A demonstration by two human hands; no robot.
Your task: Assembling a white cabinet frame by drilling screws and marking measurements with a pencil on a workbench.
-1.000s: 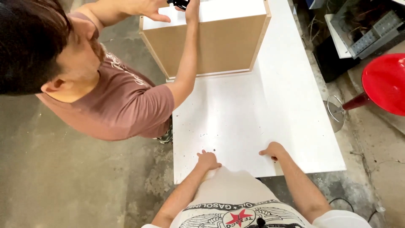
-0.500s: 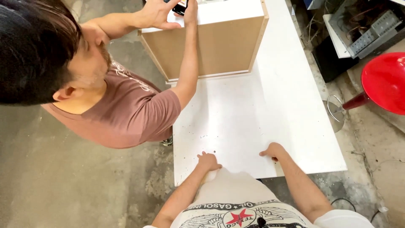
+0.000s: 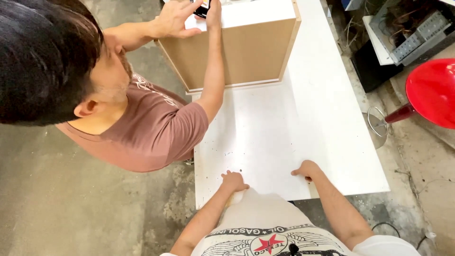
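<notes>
My left hand (image 3: 233,181) and my right hand (image 3: 306,169) both rest knuckles-down on the near edge of a large white board (image 3: 294,137) that lies flat. Their fingers are curled and neither holds anything. At the far end of the board stands a box-shaped cabinet (image 3: 246,47) with a brown back and a white top. A co-worker in a brownish-red T-shirt (image 3: 151,128) leans over it from the left. One hand (image 3: 173,19) is spread at the cabinet's top corner, the other arm (image 3: 213,71) reaches up its side to a small dark object (image 3: 203,8).
A red round stool seat (image 3: 433,92) on a chrome base stands to the right. Behind it are a black box and a white shelf with metal parts (image 3: 407,33). Stained concrete floor (image 3: 71,208) surrounds the board.
The co-worker has leaned further in, the spread hand shifting slightly on the cabinet top. My two hands have stayed on the board's near edge.
</notes>
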